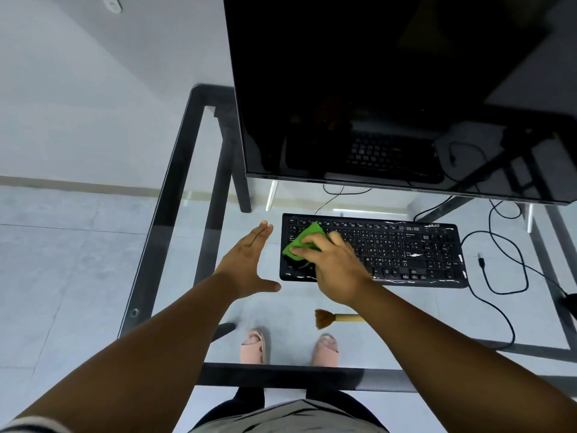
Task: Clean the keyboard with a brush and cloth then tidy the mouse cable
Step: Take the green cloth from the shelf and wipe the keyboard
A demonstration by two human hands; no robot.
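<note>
A dark monitor (390,89) stands at the back of the glass bench (175,195) on its black frame. Through the glass show grey floor tiles (62,260) and two pink slippers (253,346).

We count one keyboard (373,251); one green cloth (302,240); one brush (335,318); one monitor (390,89); two hands, left (246,264) and right (335,265); two pink slippers (253,345); one glass desk (175,182).

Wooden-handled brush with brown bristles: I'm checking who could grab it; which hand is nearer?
Right. The right hand wipes just above the wooden-handled brush; the left hand hovers farther left.
</note>
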